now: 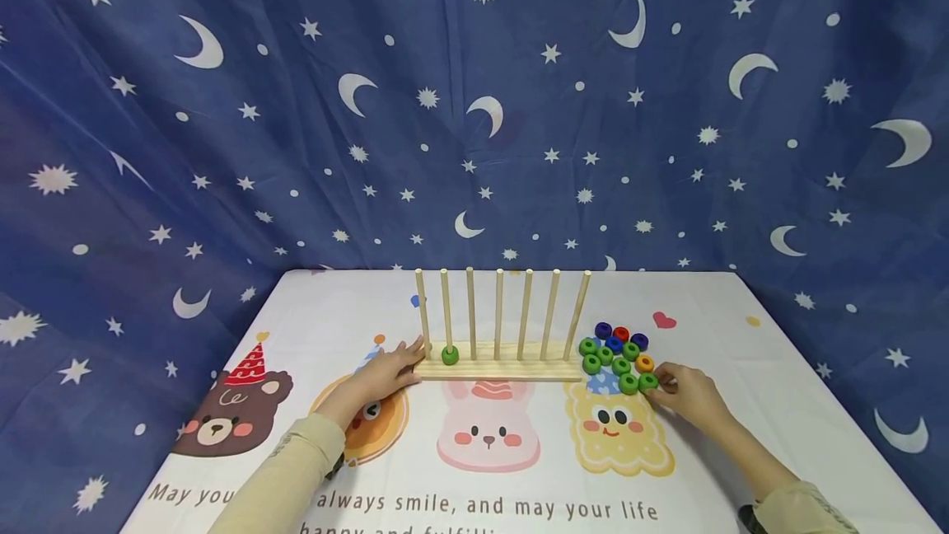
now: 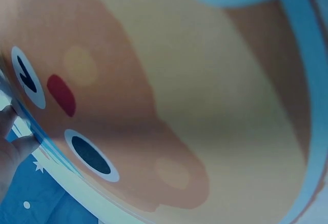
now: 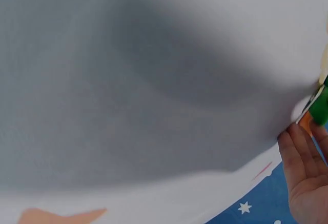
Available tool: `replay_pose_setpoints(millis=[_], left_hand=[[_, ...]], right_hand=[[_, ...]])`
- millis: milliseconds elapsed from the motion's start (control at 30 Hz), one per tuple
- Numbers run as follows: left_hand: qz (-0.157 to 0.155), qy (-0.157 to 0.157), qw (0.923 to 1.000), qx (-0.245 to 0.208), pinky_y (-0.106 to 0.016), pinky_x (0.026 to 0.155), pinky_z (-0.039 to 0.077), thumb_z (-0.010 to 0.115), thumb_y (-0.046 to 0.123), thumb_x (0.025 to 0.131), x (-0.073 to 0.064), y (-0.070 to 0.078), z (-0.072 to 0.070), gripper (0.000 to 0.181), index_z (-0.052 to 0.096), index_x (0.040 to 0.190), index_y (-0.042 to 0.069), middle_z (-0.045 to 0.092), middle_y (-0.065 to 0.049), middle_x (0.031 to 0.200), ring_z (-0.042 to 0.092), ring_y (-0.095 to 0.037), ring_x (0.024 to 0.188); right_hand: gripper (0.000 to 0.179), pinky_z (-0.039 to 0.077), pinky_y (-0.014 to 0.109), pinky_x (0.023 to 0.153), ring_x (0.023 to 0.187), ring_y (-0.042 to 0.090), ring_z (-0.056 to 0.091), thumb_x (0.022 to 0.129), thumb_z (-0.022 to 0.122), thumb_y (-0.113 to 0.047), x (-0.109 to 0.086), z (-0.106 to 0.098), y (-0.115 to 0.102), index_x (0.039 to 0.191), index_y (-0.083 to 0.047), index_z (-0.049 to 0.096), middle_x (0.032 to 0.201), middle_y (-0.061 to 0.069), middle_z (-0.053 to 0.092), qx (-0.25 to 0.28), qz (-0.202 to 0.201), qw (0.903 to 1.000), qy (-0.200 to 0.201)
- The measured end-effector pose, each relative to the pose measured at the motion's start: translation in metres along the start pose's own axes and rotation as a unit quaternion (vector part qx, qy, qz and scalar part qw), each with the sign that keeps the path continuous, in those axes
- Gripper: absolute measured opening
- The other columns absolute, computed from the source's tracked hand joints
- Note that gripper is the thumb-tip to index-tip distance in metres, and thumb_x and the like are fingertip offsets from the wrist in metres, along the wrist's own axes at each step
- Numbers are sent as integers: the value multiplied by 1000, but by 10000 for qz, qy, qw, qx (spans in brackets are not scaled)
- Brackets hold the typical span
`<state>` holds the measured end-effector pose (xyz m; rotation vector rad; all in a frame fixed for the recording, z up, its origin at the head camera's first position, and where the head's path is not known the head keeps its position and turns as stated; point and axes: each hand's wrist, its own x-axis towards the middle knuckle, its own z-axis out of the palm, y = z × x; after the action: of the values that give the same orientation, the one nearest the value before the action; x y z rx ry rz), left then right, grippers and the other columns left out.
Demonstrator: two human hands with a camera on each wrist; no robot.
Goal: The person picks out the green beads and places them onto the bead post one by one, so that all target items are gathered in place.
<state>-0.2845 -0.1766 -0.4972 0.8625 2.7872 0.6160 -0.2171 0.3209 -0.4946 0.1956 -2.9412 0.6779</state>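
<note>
A wooden peg rack [image 1: 497, 371] with several upright dowels stands on the table, a green bead [image 1: 450, 356] at the foot of its second peg from the left. My left hand [image 1: 381, 373] grips the rack's left end, thumb at the front and fingers behind. To the right of the rack lies a group of loose beads, mostly green. My right hand [image 1: 691, 394] pinches a green bead [image 1: 648, 382] at the group's near right edge. In the right wrist view that bead [image 3: 320, 108] shows at the fingertips. The left wrist view catches only fingers [image 2: 23, 144] at its edge.
Also in the group are an orange bead [image 1: 644, 363], a red bead [image 1: 620, 334], and blue beads, one blue bead [image 1: 614, 344] near the middle. A printed white tablecloth [image 1: 489, 419] covers the table. Behind it hangs a blue star-patterned curtain [image 1: 445, 130].
</note>
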Motion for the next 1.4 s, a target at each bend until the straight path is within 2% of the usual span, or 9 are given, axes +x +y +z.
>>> replay_pose_setpoints(millis=[167,433,833,1000,1167,1400], left_hand=[[12,-30,10000,-16,-74,100,21,58,25,93,0,0,3,53,45,139,2,32,-19,149,34,-52,131],[5,-19,10000,-19,-74,101,22,58,25,93,1,2,5,54,44,139,2,32,-19,150,33,-51,132],[106,-64,9999,66,-74,100,22,57,25,93,4,2,0,55,42,140,1,31,-20,150,32,-52,132],[110,-29,9999,34,-75,99,22,58,22,93,2,2,-5,53,44,139,0,32,-22,149,32,-53,131],[129,-27,9999,-38,-77,97,22,59,22,92,1,0,-4,54,44,140,1,32,-22,148,33,-54,130],[173,-48,9998,-20,-77,97,22,57,24,93,2,-5,0,54,43,140,2,30,-21,150,33,-54,129]], right_hand=[[21,54,40,68,75,24,63,74,77,-15,-2,-3,4,84,-1,64,79,8,66,131,34,9998,-175],[21,56,42,71,80,30,66,77,76,-16,-3,-7,13,85,0,65,85,13,67,553,130,9981,-244],[18,57,40,72,83,31,67,78,75,-13,-3,-9,13,85,0,65,88,15,68,706,197,9965,-407],[19,57,39,73,86,34,68,79,74,-13,0,-10,9,87,1,65,90,16,67,837,32,9946,-618],[18,58,38,71,84,31,68,80,73,-14,2,-14,6,87,0,64,91,16,67,817,-34,9932,-829],[20,57,37,68,78,25,67,81,73,-15,4,-17,6,90,0,65,88,12,67,738,-56,9943,-769]])
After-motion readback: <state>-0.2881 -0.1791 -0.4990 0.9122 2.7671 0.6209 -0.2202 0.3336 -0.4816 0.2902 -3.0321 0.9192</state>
